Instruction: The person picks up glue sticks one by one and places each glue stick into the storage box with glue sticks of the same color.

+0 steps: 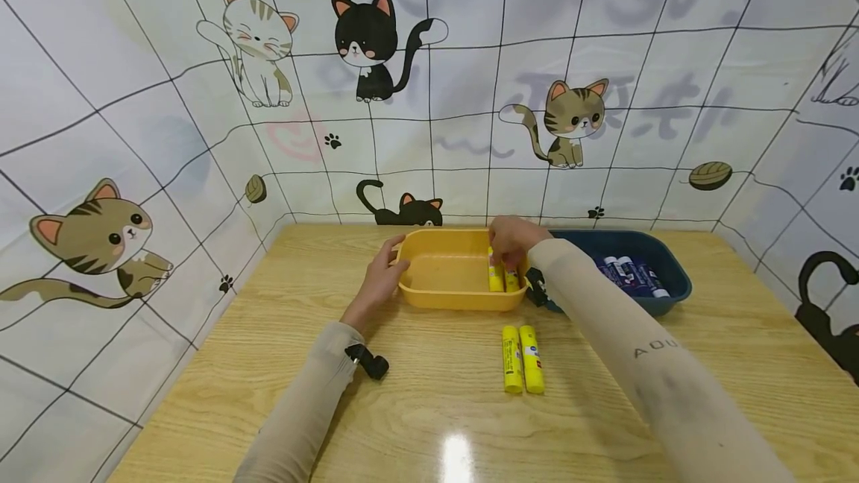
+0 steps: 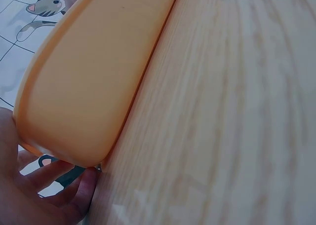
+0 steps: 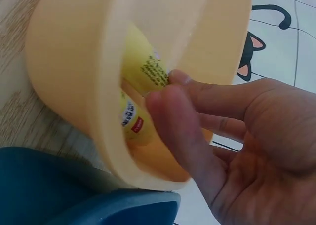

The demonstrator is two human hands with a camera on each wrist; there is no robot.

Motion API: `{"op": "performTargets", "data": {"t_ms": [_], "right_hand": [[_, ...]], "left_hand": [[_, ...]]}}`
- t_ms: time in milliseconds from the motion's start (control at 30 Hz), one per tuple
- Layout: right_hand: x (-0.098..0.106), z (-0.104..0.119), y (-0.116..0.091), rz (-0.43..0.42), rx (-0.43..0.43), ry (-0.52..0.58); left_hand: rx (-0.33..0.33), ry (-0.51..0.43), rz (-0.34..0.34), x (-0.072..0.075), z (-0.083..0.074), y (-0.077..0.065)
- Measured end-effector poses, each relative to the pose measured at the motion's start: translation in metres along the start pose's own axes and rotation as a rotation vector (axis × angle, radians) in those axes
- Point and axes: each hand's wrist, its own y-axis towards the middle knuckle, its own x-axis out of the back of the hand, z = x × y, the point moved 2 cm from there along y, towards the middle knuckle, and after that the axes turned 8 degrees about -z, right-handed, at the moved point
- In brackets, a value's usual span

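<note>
A yellow plastic bin [image 1: 463, 300] stands in front of the far wall, with two yellow glue sticks [image 1: 495, 279] lying inside at its right end. My left hand [image 1: 382, 278] holds the bin's left end, thumb at the rim and fingers against the outer wall [image 2: 64, 185]. Reaching over the right end, my right hand [image 1: 515, 238] pinches the end of one yellow glue stick [image 3: 143, 62] between thumb and index finger. The second glue stick [image 3: 136, 124] lies beside it, partly hidden by the bin's rim. Two more yellow glue sticks [image 1: 522, 360] lie side by side on the table.
A dark blue bin [image 1: 674, 282] stands right up against the yellow one, partly behind my right forearm. Several dark blue tubes with white ends [image 1: 631, 274] lie in it. Behind the wooden table [image 1: 416, 393] hangs a white grid-patterned wall covering [image 1: 463, 80] with cartoon cats.
</note>
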Motion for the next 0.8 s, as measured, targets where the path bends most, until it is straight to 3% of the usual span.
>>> {"op": "performTargets", "data": {"t_ms": [433,800], "right_hand": [[-0.0082,-0.0027,0.0023,0.042,-0.052,0.016],[-0.0103,-0.0045,0.0062,0.061,-0.016,-0.038]], "left_hand": [[0.008,0.007,0.001,0.0,0.0014,0.0017],[-0.005,0.006,0.009,-0.0002,0.0024,0.0015]]}}
